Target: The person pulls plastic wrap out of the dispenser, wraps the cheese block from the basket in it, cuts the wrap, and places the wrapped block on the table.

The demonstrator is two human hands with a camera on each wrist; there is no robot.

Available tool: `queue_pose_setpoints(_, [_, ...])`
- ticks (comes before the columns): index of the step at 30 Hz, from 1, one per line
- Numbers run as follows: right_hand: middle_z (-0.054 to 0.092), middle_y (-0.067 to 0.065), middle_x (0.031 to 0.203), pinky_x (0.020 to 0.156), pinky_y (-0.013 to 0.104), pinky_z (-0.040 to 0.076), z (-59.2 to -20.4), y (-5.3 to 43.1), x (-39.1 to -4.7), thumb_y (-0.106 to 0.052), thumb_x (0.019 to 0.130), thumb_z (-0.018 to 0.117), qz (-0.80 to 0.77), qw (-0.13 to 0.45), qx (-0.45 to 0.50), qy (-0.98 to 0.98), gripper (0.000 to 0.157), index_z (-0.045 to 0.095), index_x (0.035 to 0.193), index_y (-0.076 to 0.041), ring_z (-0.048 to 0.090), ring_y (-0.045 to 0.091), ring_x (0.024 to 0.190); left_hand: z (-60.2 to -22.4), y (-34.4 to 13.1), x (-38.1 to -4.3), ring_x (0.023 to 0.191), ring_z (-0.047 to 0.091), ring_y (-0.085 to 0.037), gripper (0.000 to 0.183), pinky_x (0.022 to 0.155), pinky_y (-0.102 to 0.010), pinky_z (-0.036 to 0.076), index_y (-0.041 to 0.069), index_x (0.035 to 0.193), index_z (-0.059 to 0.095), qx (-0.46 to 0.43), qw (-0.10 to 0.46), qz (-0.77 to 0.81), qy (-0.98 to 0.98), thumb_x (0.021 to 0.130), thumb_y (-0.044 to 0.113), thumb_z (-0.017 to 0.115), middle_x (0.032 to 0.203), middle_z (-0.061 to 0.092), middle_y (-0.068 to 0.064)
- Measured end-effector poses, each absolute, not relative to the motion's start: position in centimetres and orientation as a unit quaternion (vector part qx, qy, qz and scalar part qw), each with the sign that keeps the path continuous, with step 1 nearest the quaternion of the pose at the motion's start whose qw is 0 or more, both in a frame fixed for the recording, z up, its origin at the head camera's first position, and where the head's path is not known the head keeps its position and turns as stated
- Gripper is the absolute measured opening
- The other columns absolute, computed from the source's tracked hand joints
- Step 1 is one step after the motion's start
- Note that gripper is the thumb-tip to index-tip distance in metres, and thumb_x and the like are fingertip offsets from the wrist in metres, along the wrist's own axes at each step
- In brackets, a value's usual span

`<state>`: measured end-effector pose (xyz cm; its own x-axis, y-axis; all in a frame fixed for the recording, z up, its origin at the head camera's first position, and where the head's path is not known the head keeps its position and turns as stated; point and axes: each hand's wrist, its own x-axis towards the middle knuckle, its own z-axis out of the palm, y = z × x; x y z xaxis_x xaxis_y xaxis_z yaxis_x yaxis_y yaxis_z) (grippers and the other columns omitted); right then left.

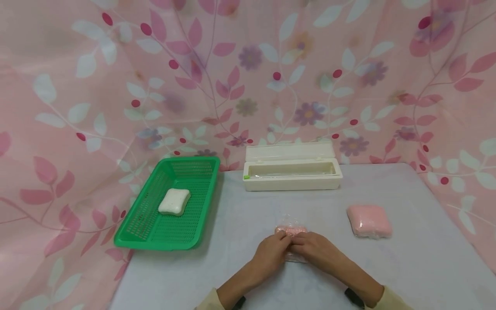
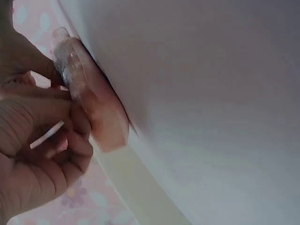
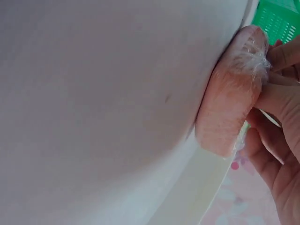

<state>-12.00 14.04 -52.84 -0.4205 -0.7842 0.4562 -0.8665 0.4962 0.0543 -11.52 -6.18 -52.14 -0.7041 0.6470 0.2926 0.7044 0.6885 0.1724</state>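
Observation:
A pink bar of soap (image 1: 291, 230) in clear plastic wrap (image 3: 251, 60) lies on the table in front of me. My left hand (image 1: 270, 254) and right hand (image 1: 319, 252) meet over its top. In the left wrist view, curled left fingers (image 2: 77, 140) pinch the wrap along the bar's upper side. The right fingers (image 3: 276, 103) pinch gathered film beside them, as the right wrist view shows. Loose film sticks out beyond the bar's far and near ends. The hands hide much of the bar in the head view.
A green basket (image 1: 205, 215) at the left holds a white bar (image 1: 175, 201). Behind the hands stands a long white box (image 1: 292, 185), its lid raised. Another wrapped pink bar (image 1: 370, 221) lies to the right. A floral curtain (image 1: 248, 86) hangs behind the table.

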Motion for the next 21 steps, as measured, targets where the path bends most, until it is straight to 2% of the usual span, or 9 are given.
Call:
queue_pose_setpoints(4, [0.07, 0.002, 0.114, 0.079, 0.029, 0.053, -52.6, 14.6, -11.6, -0.006, 0.08, 0.071, 0.103, 0.169, 0.472, -0.859, 0.034, 0.073, 0.114, -0.011, 0.066, 0.015, 0.103, -52.1, -6.9, -11.7, 0.088, 0.059, -0.011, 0.014, 0.077, -0.02, 0.047, 0.013, 0.104, 0.072, -0.426, 0.123, -0.088, -0.892, 0.091, 0.013, 0.069, 0.101, 0.064, 0.005])
queue_pose_setpoints(7, [0.069, 0.005, 0.119, 0.077, 0.033, 0.054, -52.6, 14.8, -11.1, -0.006, 0.085, 0.068, 0.125, 0.138, 0.459, -0.869, 0.036, 0.07, 0.121, -0.007, 0.067, 0.018, 0.101, -52.2, -7.5, -11.7, 0.085, 0.054, -0.011, 0.014, 0.07, -0.019, 0.044, 0.016, 0.102, 0.074, -0.45, 0.127, -0.061, -0.882, 0.09, 0.014, 0.068, 0.106, 0.065, 0.006])
queue_pose_setpoints(12, [0.066, 0.009, 0.125, 0.079, 0.038, 0.053, -52.9, 14.7, -10.5, -0.022, 0.091, 0.067, 0.124, 0.139, 0.462, -0.867, 0.044, 0.063, 0.129, -0.002, 0.066, 0.02, 0.103, -52.4, -8.1, -11.6, 0.081, 0.048, -0.011, 0.011, 0.055, -0.017, 0.028, 0.023, 0.096, 0.076, -0.457, 0.137, -0.01, -0.879, 0.085, 0.022, 0.072, 0.109, 0.064, 0.011])
queue_pose_setpoints(14, [0.066, 0.007, 0.125, 0.079, 0.041, 0.053, -53.0, 14.7, -10.5, -0.026, 0.092, 0.068, 0.112, 0.148, 0.46, -0.868, 0.042, 0.065, 0.128, -0.004, 0.065, 0.018, 0.106, -52.3, -8.0, -11.7, 0.08, 0.048, -0.011, 0.01, 0.053, -0.019, 0.025, 0.026, 0.092, 0.076, -0.451, 0.146, 0.006, -0.881, 0.083, 0.023, 0.073, 0.103, 0.065, 0.014])
queue_pose_setpoints(16, [0.066, 0.003, 0.125, 0.078, 0.043, 0.053, -53.0, 14.9, -10.6, -0.022, 0.092, 0.067, 0.104, 0.143, 0.455, -0.873, 0.037, 0.067, 0.127, -0.009, 0.064, 0.016, 0.11, -52.1, -7.9, -11.8, 0.076, 0.047, -0.011, 0.009, 0.052, -0.02, 0.025, 0.029, 0.088, 0.077, -0.438, 0.146, 0.013, -0.887, 0.082, 0.023, 0.073, 0.091, 0.066, 0.015])
queue_pose_setpoints(19, [0.066, 0.001, 0.127, 0.08, 0.044, 0.053, -52.9, 15.3, -10.3, -0.017, 0.092, 0.064, 0.12, 0.114, 0.441, -0.882, 0.035, 0.068, 0.126, -0.013, 0.062, 0.016, 0.114, -52.0, -7.9, -11.9, 0.064, 0.042, -0.009, 0.01, 0.05, -0.022, 0.025, 0.034, 0.083, 0.078, -0.406, 0.117, -0.004, -0.906, 0.083, 0.026, 0.072, 0.071, 0.063, 0.013])
queue_pose_setpoints(21, [0.065, 0.001, 0.128, 0.081, 0.042, 0.053, -53.0, 15.7, -10.0, -0.016, 0.093, 0.062, 0.142, 0.089, 0.431, -0.887, 0.034, 0.069, 0.126, -0.015, 0.061, 0.016, 0.116, -52.1, -8.2, -11.8, 0.058, 0.037, -0.008, 0.012, 0.048, -0.023, 0.024, 0.038, 0.085, 0.08, -0.386, 0.093, -0.025, -0.917, 0.083, 0.03, 0.071, 0.063, 0.06, 0.011])
